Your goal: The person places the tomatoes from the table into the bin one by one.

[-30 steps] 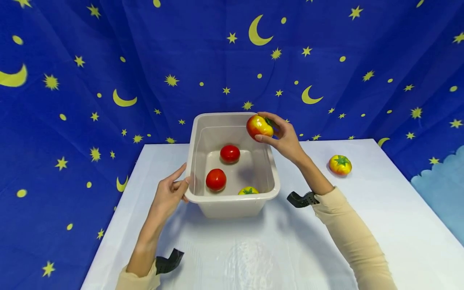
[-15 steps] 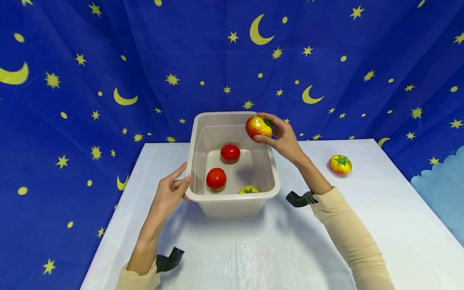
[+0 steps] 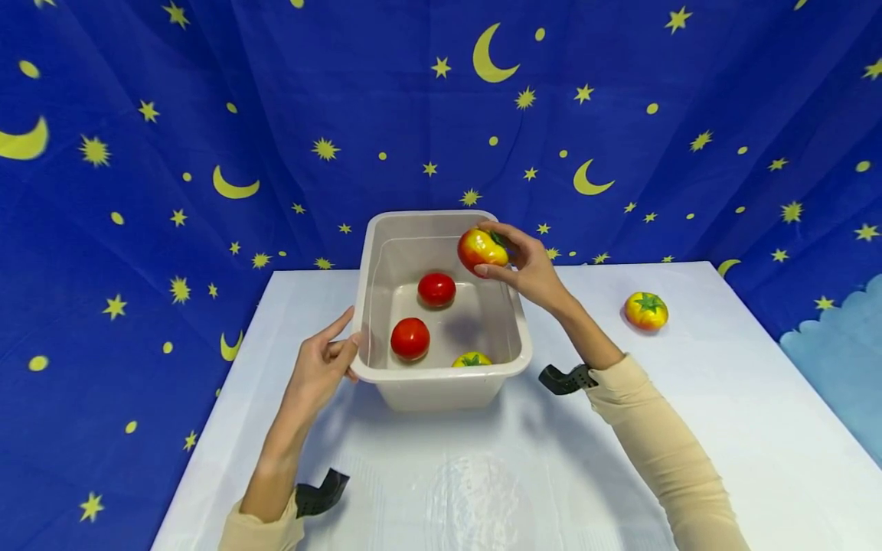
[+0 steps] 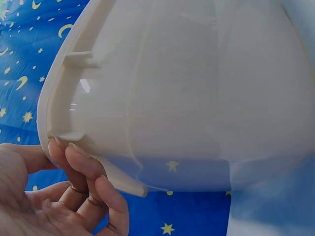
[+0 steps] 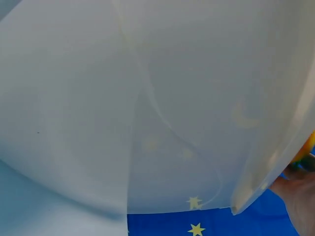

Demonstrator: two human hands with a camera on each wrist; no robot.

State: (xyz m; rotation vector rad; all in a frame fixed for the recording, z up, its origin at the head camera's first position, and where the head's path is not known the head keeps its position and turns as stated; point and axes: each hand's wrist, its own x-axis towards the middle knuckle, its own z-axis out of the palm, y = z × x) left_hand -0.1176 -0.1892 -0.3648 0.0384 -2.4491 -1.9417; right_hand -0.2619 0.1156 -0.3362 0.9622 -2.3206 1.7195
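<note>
My left hand [image 3: 320, 363] grips the left rim of a light grey plastic bin [image 3: 441, 394], thumb on the rim and fingers beneath it. In the left wrist view the fingers [image 4: 83, 164] curl under that rim. Above the inside of the bin, near its right back corner, my right hand [image 3: 530, 268] holds a glossy red-and-yellow tomato [image 3: 482, 251] between thumb and fingers. Two red tomatoes [image 3: 409, 339] lie apart on the bin's floor. Behind the front wall, a yellow tomato [image 3: 472, 360] with a green leafy top is partly hidden.
Another yellow-and-red tomato [image 3: 646, 311] rests on the white table [image 3: 586, 474], right of the bin. A blue curtain [image 3: 386, 99] with yellow stars and moons hangs behind the table. Black camera mounts [image 3: 566, 379] sit at both wrists.
My right hand has shifted slightly left and down with the tomato, farther in over the bin. The left hand and the bin stay in place.
</note>
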